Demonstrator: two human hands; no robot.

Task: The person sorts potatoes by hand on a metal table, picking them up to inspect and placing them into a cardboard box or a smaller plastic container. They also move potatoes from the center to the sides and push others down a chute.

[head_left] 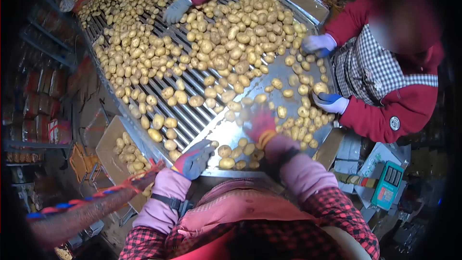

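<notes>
My left hand (194, 162), in a grey-coated glove, rests at the near edge of the metal sorting table (216, 137), its fingers stretched toward a few potatoes and holding none that I can see. Just beyond the small group of potatoes (237, 154) in front of me, my right hand (260, 124) reaches over the smooth metal plate. Its pink-red glove is smeared by motion, so its fingers cannot be read. Loose potatoes (298, 125) lie on the plate to its right. Many more potatoes (231, 33) cover the slatted rollers (185, 96) farther back.
A co-worker at the right has gloved hands (329, 102) among the potatoes; another person's gloved hand (177, 9) reaches in from the top. A cardboard box (108, 139) of potatoes stands at lower left, near a rope-wrapped bar (96, 207). A green device (388, 185) is at right.
</notes>
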